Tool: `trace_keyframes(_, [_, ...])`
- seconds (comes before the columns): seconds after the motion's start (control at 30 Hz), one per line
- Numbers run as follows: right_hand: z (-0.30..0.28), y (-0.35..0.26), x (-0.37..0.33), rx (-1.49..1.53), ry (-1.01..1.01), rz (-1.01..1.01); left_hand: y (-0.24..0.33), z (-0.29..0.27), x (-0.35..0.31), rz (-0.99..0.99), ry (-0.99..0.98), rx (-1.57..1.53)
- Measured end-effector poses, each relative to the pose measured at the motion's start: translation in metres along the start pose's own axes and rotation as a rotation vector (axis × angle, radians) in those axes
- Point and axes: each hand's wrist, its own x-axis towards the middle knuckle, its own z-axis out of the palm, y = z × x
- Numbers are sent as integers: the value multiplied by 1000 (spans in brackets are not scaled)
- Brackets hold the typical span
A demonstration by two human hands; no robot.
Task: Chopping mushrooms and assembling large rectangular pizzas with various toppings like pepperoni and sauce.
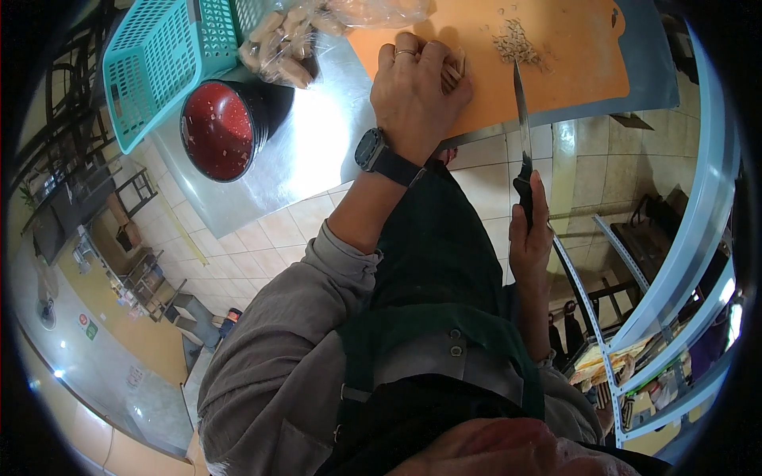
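"Since the orange board [583, 67] is in use, how far along?"

"Partway, I'd judge: the bag of brown lumps [278, 44] at its edge looks uncut; the left hand [417, 87] clamps pale sticks [452, 75] on it, apparently left to chop; the right hand [530, 238] grips the knife [521, 107]; one heap of bits [514, 44] is done."

"Any writing?"

"Wall signs [86, 326], too small to read."

A black-handled knife [523, 127] points at chopped bits [515, 44], right of tan strips [452, 76] on the orange board [583, 55].
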Motion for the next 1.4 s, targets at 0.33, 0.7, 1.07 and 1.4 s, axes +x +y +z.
trace_keyframes(0.33, [0,8,-1,53,-8,65,1,4,2,-66,27,-236])
trace_keyframes(0.7, [3,11,2,72,-20,66,-17,-8,4,-308,-77,-1231])
trace_keyframes(1.07, [5,8,4,72,-21,22,-21,-26,-8,-439,-234,-1418])
trace_keyframes(1.4, [8,6,3,98,-68,47,-20,-22,-14,-314,-48,-795])
